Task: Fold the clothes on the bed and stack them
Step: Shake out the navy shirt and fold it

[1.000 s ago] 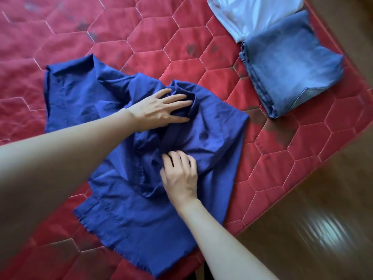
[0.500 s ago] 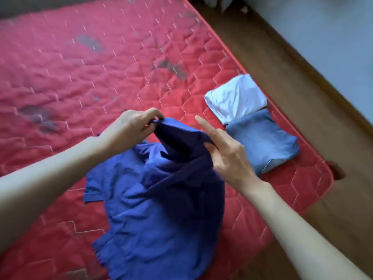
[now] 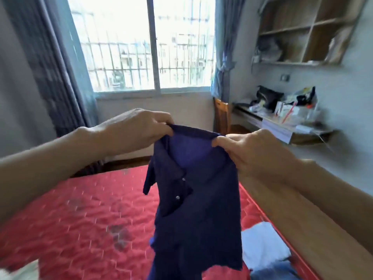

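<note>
A dark blue collared shirt [image 3: 199,215] with snap buttons hangs in the air above the red quilted bed [image 3: 84,223]. My left hand [image 3: 137,132] pinches its collar at the left end. My right hand [image 3: 252,148] pinches the collar at the right end. The shirt's body droops down to the bottom of the view and hides part of the bed. A folded white garment [image 3: 262,245] and folded blue jeans [image 3: 270,272] lie on the bed at the lower right, near its edge.
A window with bars and curtains fills the far wall. A wooden chair [image 3: 221,116] and a cluttered desk [image 3: 282,120] stand at the right, with wall shelves [image 3: 302,29] above. Something pale [image 3: 18,269] shows at the bottom left corner.
Both hands took hold of the blue shirt's collar and lifted it off the bed into the air. The view swung up from the bed to the room.
</note>
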